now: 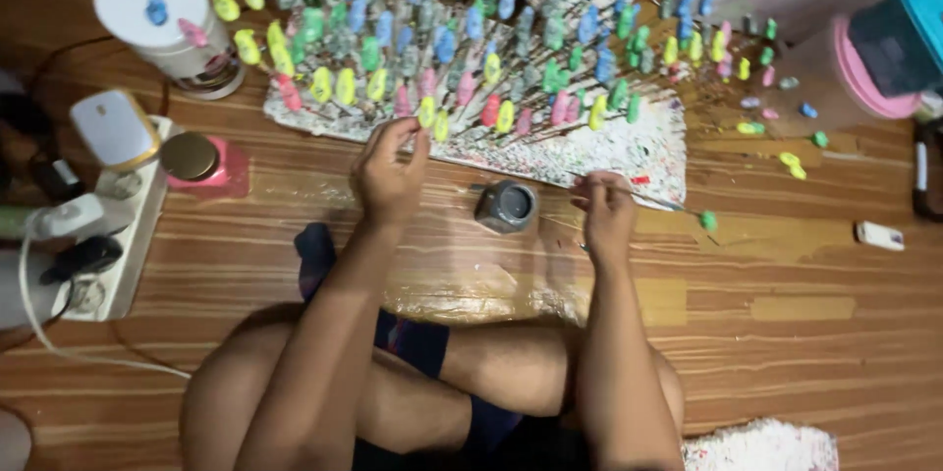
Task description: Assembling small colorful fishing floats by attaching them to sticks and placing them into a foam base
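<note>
My left hand [389,171] reaches to the near edge of a white, paint-speckled foam board [629,142], fingers pinched at a yellow piece on a stick [428,112]. Blue, green, yellow and pink painted pieces on thin sticks cover the board in rows. My right hand [606,216] holds a thin stick [660,201] with a green piece [707,221] on its tip, pointing right. A small open jar of grey paint [507,206] stands on the wooden floor between my hands.
A white cylinder [167,24] with a blue and a pink piece on top stands far left. Near it are a pink jar with a gold lid [201,162] and a white power strip [98,255]. Loose pieces [791,165] and plastic containers [874,49] lie to the right. My crossed legs [432,383] are below.
</note>
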